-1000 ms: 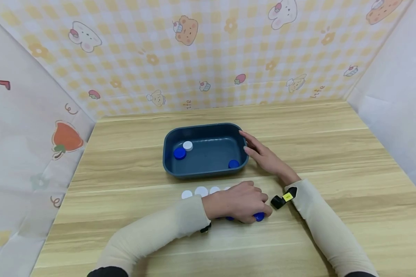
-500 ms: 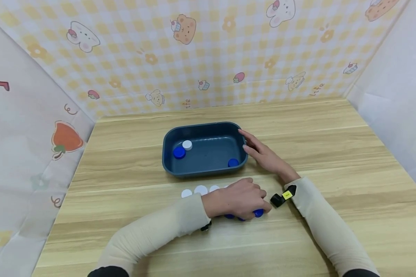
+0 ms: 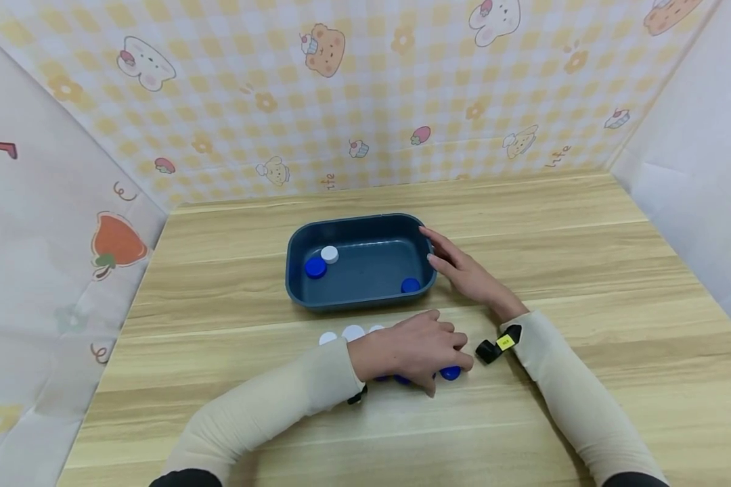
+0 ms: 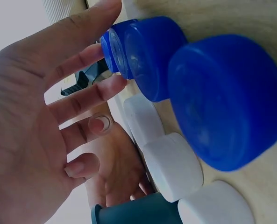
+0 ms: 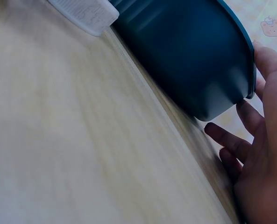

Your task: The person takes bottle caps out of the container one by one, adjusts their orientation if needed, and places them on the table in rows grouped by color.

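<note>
"On the table, head view: what's in the dark tray?"

"Three: large blue cap and small white cap at the left end, second blue cap near the front right corner. Right hand touches the right rim, fingers extended, no clench."

"Left hand?"

"Over the loose white caps and blue caps in front of the tray, hiding some."

"Left wrist view?"

"Adds its palm: fingers spread, gripping nothing. Fingertip contact, can't tell. Blue row beside white row."

"Right wrist view?"

"Tray's outer wall, contents hidden. Ribbed side of one white cap."
</note>
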{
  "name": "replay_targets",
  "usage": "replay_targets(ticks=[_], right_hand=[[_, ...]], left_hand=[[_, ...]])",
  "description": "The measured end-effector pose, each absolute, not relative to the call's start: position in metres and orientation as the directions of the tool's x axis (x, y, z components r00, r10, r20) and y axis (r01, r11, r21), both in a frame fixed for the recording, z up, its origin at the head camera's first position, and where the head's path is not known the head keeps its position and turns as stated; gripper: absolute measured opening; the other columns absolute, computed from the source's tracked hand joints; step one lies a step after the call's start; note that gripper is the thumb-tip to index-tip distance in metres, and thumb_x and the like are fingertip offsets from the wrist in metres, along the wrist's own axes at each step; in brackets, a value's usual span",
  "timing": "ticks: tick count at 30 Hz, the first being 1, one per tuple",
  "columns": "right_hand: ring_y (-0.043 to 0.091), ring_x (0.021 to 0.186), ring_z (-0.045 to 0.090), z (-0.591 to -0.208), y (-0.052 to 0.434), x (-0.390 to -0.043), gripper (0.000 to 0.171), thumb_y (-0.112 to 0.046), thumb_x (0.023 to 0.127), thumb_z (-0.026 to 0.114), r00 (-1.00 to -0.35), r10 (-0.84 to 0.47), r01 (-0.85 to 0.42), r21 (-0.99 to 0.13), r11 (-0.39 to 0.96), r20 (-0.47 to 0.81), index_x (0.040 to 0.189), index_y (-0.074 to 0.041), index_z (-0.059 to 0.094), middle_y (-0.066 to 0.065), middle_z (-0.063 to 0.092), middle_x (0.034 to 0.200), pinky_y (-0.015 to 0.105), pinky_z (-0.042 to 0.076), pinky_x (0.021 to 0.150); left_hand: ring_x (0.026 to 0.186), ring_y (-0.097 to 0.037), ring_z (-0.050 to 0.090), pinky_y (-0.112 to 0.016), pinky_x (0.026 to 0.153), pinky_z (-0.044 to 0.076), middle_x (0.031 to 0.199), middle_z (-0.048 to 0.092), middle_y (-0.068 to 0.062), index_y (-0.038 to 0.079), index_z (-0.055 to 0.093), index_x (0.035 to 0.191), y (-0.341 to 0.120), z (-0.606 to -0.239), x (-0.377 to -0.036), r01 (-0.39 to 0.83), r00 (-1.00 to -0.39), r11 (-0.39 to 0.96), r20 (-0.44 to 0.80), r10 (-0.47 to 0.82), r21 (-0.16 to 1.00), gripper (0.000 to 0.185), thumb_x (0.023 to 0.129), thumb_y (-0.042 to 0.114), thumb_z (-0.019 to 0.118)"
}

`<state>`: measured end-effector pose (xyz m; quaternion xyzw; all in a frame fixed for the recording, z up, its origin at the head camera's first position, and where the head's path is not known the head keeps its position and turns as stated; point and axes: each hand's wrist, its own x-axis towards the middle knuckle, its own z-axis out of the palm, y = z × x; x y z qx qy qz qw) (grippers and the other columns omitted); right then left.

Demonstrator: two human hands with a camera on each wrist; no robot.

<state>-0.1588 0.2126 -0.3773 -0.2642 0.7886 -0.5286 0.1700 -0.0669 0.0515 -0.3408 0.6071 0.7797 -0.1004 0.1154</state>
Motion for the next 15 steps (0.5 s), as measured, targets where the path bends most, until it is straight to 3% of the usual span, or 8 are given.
replay_targets(ticks=[10,15], right_hand=[[0.029,0.141,0.02,-0.378,0.213,-0.159,0.055,-0.026,0.104,0.039,-0.808,-0.589,-0.235,-0.925,0.299,0.015,0.154,-0.02,0.017,0.003,0.013,0.158,0.05,0.022,0.109],[0.024,0.142,0.018,-0.379,0.213,-0.16,0.055,-0.024,0.104,0.038,-0.799,-0.601,-0.231,-0.933,0.276,0.02,0.154,-0.02,0.016,0.002,0.013,0.158,0.045,0.023,0.11]], left_hand=[[0.098,-0.011,0.051,-0.031,0.077,0.037,0.113,0.054,0.008,0.035,0.056,0.126,0.052,-0.343,-0.072,0.959,-0.261,0.282,-0.32,0.911,0.02,0.059,0.075,0.059,0.073],[0.095,-0.01,0.052,-0.031,0.08,0.038,0.11,0.056,0.008,0.033,0.059,0.123,0.046,-0.332,-0.078,0.956,-0.265,0.287,-0.236,0.935,0.063,0.048,0.082,0.057,0.067]])
